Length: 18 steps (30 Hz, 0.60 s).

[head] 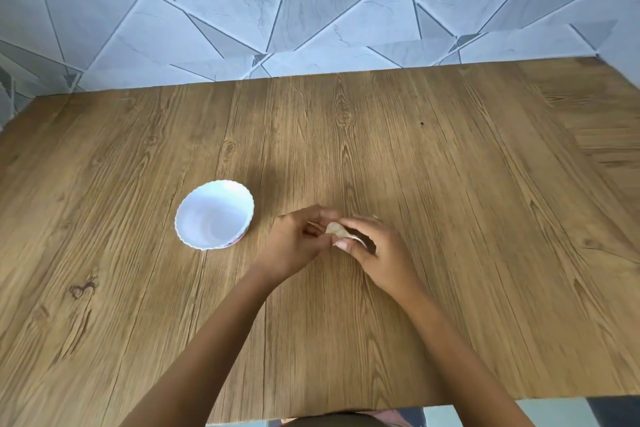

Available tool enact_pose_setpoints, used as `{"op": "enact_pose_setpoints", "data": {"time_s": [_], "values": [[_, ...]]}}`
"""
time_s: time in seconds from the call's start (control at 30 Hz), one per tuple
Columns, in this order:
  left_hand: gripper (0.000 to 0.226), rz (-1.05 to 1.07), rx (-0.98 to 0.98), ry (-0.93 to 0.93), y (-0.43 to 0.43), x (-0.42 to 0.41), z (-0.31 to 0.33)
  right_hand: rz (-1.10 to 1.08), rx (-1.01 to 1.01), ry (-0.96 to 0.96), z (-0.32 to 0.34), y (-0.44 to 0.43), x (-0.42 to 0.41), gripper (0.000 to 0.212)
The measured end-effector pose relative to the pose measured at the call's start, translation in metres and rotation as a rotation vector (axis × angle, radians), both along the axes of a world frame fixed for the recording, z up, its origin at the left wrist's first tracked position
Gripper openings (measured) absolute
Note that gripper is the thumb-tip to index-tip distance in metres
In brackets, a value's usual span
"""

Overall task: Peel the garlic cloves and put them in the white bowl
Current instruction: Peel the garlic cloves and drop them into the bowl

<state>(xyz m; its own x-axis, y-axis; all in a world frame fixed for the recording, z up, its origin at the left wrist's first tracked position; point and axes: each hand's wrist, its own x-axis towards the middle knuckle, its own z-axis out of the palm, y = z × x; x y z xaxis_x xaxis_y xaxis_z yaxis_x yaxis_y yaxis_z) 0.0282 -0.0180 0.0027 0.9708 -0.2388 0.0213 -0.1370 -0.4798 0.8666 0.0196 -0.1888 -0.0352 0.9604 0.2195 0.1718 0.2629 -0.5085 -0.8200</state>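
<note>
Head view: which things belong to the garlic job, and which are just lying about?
In the job: garlic clove, pinched by left hand and right hand; white bowl.
Just there: wooden table; tiled wall; small dark speck.

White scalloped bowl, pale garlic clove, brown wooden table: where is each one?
white scalloped bowl (207,218), head view, bare inside floor
pale garlic clove (334,228), head view, its papery skin
brown wooden table (450,184), head view, bare top

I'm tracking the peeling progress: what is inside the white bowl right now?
The white bowl shows only its bare white inside; nothing lies in it. Its rim hides part of the near inner wall.
</note>
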Motion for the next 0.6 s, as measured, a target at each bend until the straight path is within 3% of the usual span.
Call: {"op": "enact_pose_setpoints", "data": {"time_s": [0.1, 0.2, 0.37, 0.6], "values": [[0.021, 0.079, -0.258, 0.144, -0.002, -0.007, 0.002, 0.01, 0.295, 0.193, 0.01, 0.0, -0.005, 0.038], [0.016, 0.163, -0.36, 0.179, -0.005, -0.011, 0.001, -0.028, 0.573, 0.382, 0.014, 0.002, -0.008, 0.039], [0.016, 0.138, -0.088, -0.067, -0.002, -0.011, -0.002, -0.08, 0.646, 0.429, 0.012, 0.006, -0.007, 0.038], [0.015, 0.049, 0.088, -0.209, 0.001, -0.009, 0.004, -0.051, 0.601, 0.317, 0.011, 0.011, -0.01, 0.046]]}}
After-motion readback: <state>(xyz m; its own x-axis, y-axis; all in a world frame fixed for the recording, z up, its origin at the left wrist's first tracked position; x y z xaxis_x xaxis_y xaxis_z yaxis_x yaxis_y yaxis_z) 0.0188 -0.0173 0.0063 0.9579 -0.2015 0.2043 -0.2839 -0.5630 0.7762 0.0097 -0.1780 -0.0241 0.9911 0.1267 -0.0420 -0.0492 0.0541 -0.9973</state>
